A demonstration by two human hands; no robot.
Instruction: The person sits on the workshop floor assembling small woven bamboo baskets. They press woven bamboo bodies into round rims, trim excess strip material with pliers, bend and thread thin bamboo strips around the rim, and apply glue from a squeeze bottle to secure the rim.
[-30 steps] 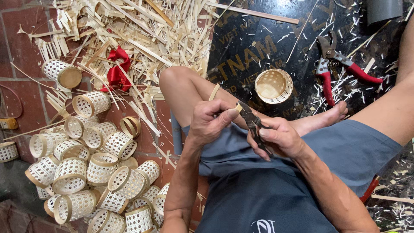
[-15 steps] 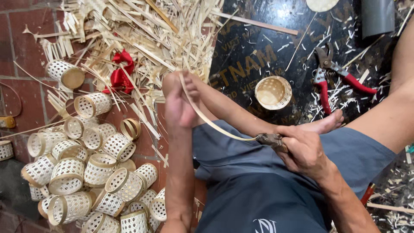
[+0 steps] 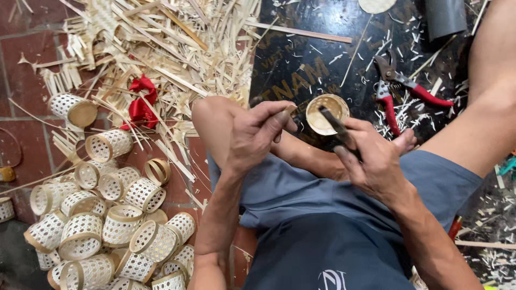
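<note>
Gripping a dark knife in the closed right hand, pinching a thin bamboo strip in the left hand (fingers curled tight); beyond, lying on the black mat, red-handled pruners.

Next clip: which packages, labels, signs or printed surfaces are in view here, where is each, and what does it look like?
Printed mat: a dark, near-black sheet on the floor ahead of the person's knees, carrying large faded gold lettering, strewn with pale shavings; red-handled pruners lie on it.
Shorts logo: a small white emblem on the blue-grey shorts, at the bottom edge, partly cut off.
No packages, signs or screens show.
</note>
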